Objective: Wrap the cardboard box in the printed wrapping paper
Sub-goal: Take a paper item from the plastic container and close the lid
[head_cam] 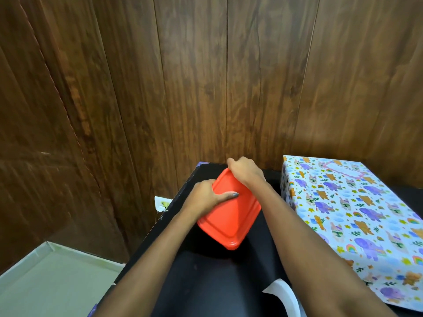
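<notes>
A wall (206, 76) of dark brown wood-grain panels with vertical seams fills the background. A black surface (217, 282) stands against it. Low on the wall, just left of the surface, sits what looks like a white socket (161, 203). The floor (52, 277) at lower left is pale, with a light skirting along its edge.

Cannot see the fingertips of the right hand (246, 172), curled past the far corner of the orange lid (231, 216), nor the left hand (206, 197) fingers under its left rim, nor anything beneath that lid. Cannot identify the white curved thing (282, 294) at the near edge, half behind the right forearm (320, 259) and cropped. Cannot follow the paper-wrapped box (343, 209) past the right edge.
</notes>
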